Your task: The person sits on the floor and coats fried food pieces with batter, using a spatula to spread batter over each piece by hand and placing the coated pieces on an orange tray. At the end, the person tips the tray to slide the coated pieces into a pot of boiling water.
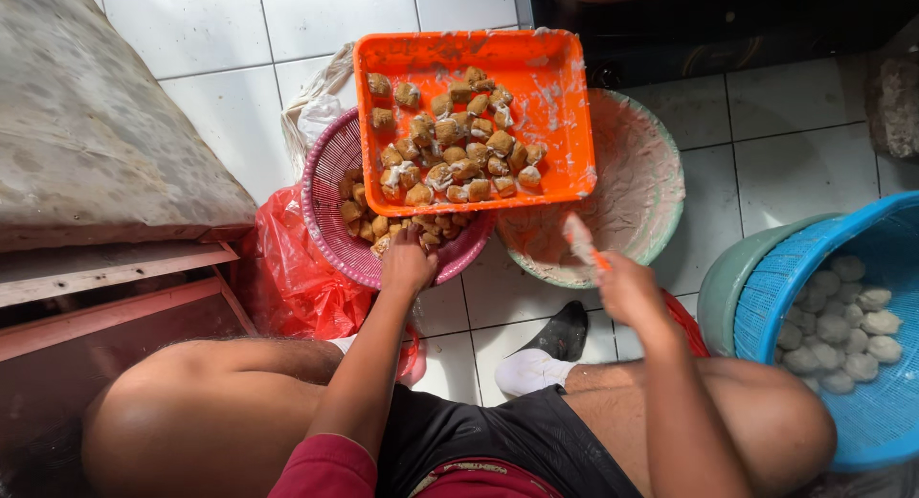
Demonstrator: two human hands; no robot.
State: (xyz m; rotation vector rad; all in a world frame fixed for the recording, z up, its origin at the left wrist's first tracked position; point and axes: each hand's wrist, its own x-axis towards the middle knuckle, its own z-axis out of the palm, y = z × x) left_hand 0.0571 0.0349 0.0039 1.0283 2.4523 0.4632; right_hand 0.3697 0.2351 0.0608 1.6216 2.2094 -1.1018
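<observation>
My left hand [407, 263] reaches into a pink plastic basket [325, 187] holding brown fried tofu cubes [359, 220]; its fingers are curled among the cubes at the basket's near edge. An orange tray [555, 86] rests across the basket and carries several stuffed tofu pieces [450, 139]. My right hand [627, 287] grips an orange-handled knife [581, 241] smeared with pale paste, held above a large paste-coated bowl [651, 182].
A blue basket [862, 239] at the right holds several pale round dough balls [847, 326], nested in a green tub [732, 278]. A red plastic bag [292, 268] lies under the pink basket. A worn wooden ledge [96, 259] stands at the left. My knees and socked foot [541, 359] rest on white floor tiles.
</observation>
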